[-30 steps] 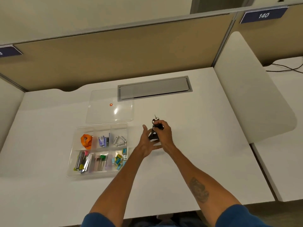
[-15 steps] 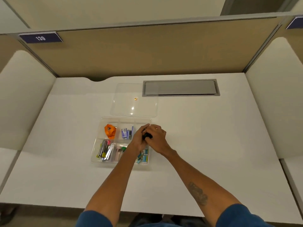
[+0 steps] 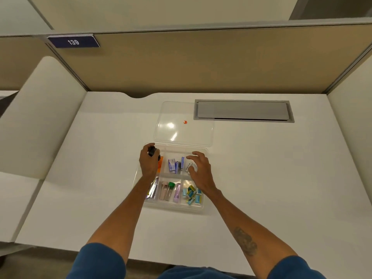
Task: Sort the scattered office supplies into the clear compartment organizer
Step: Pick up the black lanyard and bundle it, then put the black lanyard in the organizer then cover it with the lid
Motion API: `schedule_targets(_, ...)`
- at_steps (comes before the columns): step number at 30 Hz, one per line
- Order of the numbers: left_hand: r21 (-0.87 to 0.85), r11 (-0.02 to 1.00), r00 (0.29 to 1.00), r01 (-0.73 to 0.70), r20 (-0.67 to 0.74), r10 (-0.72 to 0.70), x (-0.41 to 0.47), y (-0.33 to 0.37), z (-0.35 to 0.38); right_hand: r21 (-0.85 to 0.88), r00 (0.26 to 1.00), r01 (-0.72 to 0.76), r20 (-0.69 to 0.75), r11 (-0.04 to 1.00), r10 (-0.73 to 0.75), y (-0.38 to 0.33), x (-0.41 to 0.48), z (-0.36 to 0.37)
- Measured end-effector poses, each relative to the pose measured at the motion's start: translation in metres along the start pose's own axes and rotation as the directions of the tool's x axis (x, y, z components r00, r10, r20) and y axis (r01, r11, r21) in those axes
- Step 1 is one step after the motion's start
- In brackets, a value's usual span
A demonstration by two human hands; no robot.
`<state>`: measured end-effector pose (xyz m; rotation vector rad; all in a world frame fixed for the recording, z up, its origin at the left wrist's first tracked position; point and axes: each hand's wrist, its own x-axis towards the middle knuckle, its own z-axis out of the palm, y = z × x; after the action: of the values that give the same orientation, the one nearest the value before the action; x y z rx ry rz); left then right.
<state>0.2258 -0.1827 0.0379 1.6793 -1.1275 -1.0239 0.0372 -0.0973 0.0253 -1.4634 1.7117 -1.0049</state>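
Observation:
The clear compartment organizer [image 3: 203, 208] sits mid-desk, holding several sorted supplies: blue staple boxes [image 3: 175, 165], small white pieces [image 3: 189, 167], teal binder clips [image 3: 192, 195], pens and markers [image 3: 167, 190]. My left hand [image 3: 149, 161] hovers over the organizer's back-left compartment, closed around a small black object [image 3: 152, 152]. An orange item [image 3: 160, 164] shows partly beside that hand. My right hand [image 3: 198, 168] hangs over the back-right compartment with its fingers spread, holding nothing.
The organizer's clear lid [image 3: 184, 123], with a small orange dot, lies flat just behind the box. A grey cable hatch [image 3: 243, 110] is set into the desk at the back right. Tan partition walls and white side panels enclose the desk.
Both hands were together over the organizer's right side; now they are apart. The left hand has carried the black object to the back-left compartment. The right hand has opened.

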Motion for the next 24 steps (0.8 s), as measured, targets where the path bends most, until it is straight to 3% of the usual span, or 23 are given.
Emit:
schedule_targets(6, 0.345, 0.903, 0.963, -0.257, 0.165, 0.211, 0.016, -0.018, -0.014, -0.093, 1.000, -0.023, 0.013, 0.995, 0.024, 0.007, 0.000, 0.006)
schedule_targets(14, 0.594, 0.708, 0.923, -0.381, 0.291, 0.252, 0.012, -0.035, -0.013, -0.173, 1.000, 0.006, 0.016, 0.985, -0.004, 0.018, -0.007, 0.008)
schedule_targets(17, 0.654, 0.655, 0.915, -0.377, 0.372, 0.156, 0.000, -0.041, -0.012, -0.208, 0.998, 0.001, -0.057, 0.978, -0.013, 0.020, -0.011, 0.010)
schedule_targets(19, 0.724, 0.559, 0.897, -0.405, 0.434, 0.087, -0.008, -0.049, -0.013, -0.276, 0.997, 0.004, -0.077, 0.961, -0.026, 0.022, -0.012, 0.010)
schedule_targets(22, 0.811, 0.417, 0.891, -0.410, 0.454, -0.008, -0.013, -0.056, -0.013, -0.350, 0.997, -0.028, -0.074, 0.936, 0.002, 0.026, -0.014, 0.007)
schedule_targets(24, 0.836, 0.386, 0.891, -0.390, 0.448, -0.072, -0.011, -0.052, -0.009, -0.398, 0.998, -0.042, -0.059, 0.916, 0.020, 0.030, -0.016, 0.005)
